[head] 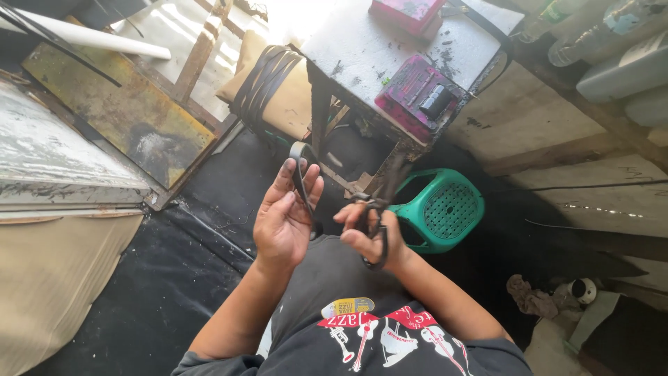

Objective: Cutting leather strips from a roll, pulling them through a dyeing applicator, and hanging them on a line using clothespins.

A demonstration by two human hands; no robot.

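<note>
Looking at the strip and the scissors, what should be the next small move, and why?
Probably slide the dark strip between the scissors' blades. The left hand holds the strip looped upright, the right hand grips the scissors beside it, and they look apart.

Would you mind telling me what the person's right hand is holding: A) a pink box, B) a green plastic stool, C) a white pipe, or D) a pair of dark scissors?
D: the right hand grips dark scissors by the handles, while the left hand holds a dark strap looped over its fingers.
</note>
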